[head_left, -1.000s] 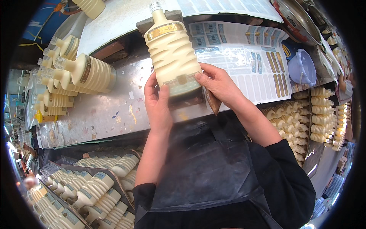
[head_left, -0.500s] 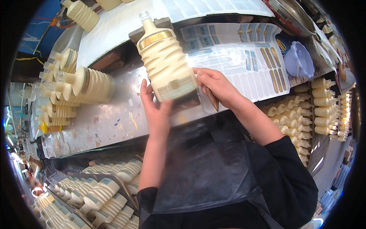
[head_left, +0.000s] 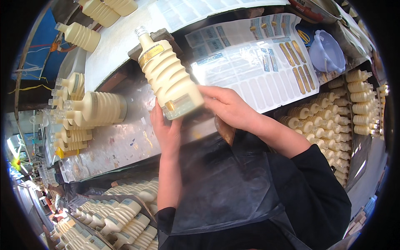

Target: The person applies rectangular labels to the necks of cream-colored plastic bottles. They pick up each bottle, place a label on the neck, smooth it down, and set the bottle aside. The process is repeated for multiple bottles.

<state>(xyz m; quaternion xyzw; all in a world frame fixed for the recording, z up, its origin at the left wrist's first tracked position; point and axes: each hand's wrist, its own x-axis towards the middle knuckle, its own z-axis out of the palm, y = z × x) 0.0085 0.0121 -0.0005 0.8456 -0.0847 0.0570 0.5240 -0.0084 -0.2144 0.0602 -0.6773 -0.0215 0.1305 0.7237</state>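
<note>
A cream bottle (head_left: 171, 77) with wavy ribs leans tilted before me, its clear neck toward the far left. It has a gold label near its shoulder and a pale label near its base. My left hand (head_left: 165, 131) grips the base from below left, thumb against the front. On the base's right side rest the fingers of my right hand (head_left: 227, 106). A brown, flat, pointed tool (head_left: 225, 131) sticks out beneath the right palm, its upper end hidden. Behind the bottle is a dark block (head_left: 165, 36) on the metal bench (head_left: 112, 143).
Label sheets (head_left: 260, 87) with gold and blue pieces spread to the right, beside a lavender bucket (head_left: 327, 52). Similar bottles (head_left: 102, 109) stand at the bench's left. More bottles fill racks at lower left (head_left: 121, 216) and right (head_left: 318, 118).
The bottle has come nearer and left, leaning further left. My right hand has moved closer around its base, and more of the brown tool shows. The whole view has shifted a little.
</note>
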